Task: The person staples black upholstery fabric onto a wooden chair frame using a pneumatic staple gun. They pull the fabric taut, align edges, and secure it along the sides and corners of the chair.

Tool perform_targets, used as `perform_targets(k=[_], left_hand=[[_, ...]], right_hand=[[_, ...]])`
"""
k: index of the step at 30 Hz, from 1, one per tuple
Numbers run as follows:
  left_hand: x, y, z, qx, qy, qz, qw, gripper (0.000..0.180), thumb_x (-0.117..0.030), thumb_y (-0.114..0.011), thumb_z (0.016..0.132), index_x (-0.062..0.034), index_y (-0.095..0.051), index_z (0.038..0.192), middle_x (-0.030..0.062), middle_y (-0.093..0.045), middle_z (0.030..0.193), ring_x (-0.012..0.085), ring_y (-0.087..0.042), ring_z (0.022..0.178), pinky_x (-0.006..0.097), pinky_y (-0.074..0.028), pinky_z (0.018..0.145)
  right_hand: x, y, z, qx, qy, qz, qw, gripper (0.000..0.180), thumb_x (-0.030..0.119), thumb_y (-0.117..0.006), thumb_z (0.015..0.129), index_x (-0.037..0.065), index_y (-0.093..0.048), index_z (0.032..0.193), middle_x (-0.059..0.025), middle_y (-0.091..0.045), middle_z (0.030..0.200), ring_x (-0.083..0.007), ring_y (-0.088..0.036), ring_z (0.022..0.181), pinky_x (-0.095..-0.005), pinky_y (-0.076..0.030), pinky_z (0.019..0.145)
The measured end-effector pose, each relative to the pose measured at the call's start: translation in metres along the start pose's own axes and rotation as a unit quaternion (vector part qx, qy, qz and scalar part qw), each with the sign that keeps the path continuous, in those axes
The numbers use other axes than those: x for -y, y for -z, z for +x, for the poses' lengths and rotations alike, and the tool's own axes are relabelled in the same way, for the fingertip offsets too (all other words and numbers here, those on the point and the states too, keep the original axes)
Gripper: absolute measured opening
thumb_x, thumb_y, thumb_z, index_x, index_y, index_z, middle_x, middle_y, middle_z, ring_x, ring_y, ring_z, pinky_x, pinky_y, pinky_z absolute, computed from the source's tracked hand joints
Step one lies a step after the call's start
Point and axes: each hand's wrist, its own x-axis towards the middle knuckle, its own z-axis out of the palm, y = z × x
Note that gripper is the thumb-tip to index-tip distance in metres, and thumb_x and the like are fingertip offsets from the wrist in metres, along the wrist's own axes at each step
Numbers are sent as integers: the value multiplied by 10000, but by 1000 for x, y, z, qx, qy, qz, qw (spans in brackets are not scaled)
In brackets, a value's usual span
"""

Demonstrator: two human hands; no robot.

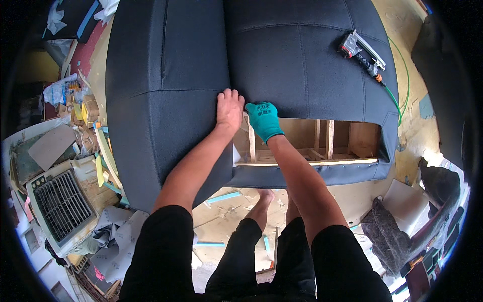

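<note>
Gloved grip (263, 121) against black, smooth, seamed upholstery (270, 63)

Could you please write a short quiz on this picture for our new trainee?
1. Which hand wears the teal glove?
2. True or false: the air tool at the upper right of the picture lies on the floor.
3. Fill in the missing word: through the opening in the black upholstery, upright ____ bars show.

Key:
1. The right hand; the left hand is bare.
2. False; it lies on the black upholstery.
3. Wooden.
</note>
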Motion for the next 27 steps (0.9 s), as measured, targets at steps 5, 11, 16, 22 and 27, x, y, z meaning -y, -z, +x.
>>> perform_targets(k=[5,11,16,22,27], left_hand=[[13,-6,9,69,-61,34,995,177,-214,-605,936,-146,-767,963,58,-691,1032,260,-592,1023,421,-407,911],[27,-4,6,212,-110,39,970,192,-196,-622,908,-160,-810,924,50,-772,990,252,-706,1003,431,-459,879],[11,12,27,245,-108,4,963,191,-149,-670,828,-145,-831,930,110,-793,1007,271,-755,1013,433,-536,849],[12,15,27,272,-111,60,954,205,-210,-635,931,-197,-827,1000,22,-798,1025,214,-740,1036,402,-490,869],[10,23,17,263,-127,84,953,181,-210,-667,898,-198,-827,981,37,-797,1037,220,-744,1023,413,-487,881]], right_hand=[[5,6,9,0,-13,1,1000,87,139,-638,867,160,-692,932,-52,-740,863,-282,-710,848,-434,-490,773],[52,46,-34,-253,-265,276,889,207,231,-664,989,65,-718,1099,-139,-750,1020,-272,-719,895,-370,-526,792],[57,6,-43,-71,-484,729,479,541,578,-686,960,75,-719,1155,-44,-720,1035,-167,-673,934,-342,-524,811],[44,-23,1,-111,-513,734,431,445,552,-778,884,108,-747,900,-47,-705,797,-194,-680,665,-349,-532,585],[37,-34,6,-69,-521,677,516,505,513,-799,868,11,-753,903,-100,-739,831,-242,-722,644,-384,-571,528]])
